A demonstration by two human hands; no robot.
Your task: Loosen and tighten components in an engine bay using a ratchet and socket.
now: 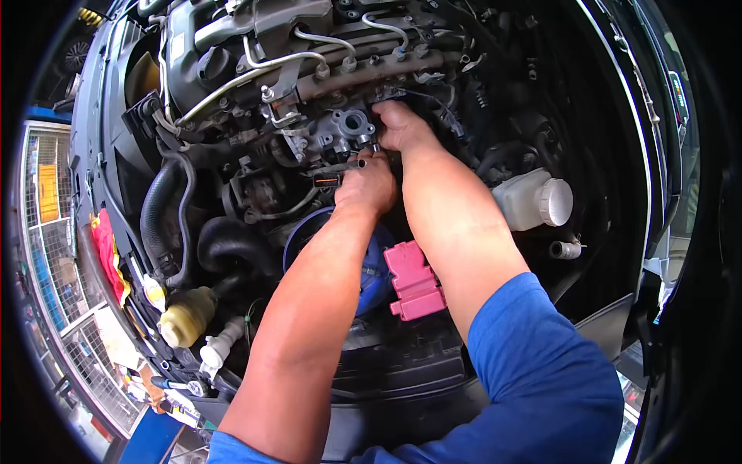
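My left hand (368, 184) is closed at the lower edge of a grey metal housing (331, 130) with a round port. Its fingertips meet small metal parts under the housing; what they grip is too hidden to name. A dark bar-shaped part (338, 168) and a black connector-like piece with an orange stripe (327, 180) lie beside this hand. My right hand (396, 125) curls against the housing's right side, thumb upward. Most of its fingers are hidden, and so is whatever they hold.
Above the housing runs a brown metal rail (371, 71) with several thin pipes. A pink plastic piece (415, 280) sits between my forearms, beside a blue round part (374, 271). A white reservoir (533, 199) stands right, a yellowish one (188, 317) left, near black hoses (161, 205).
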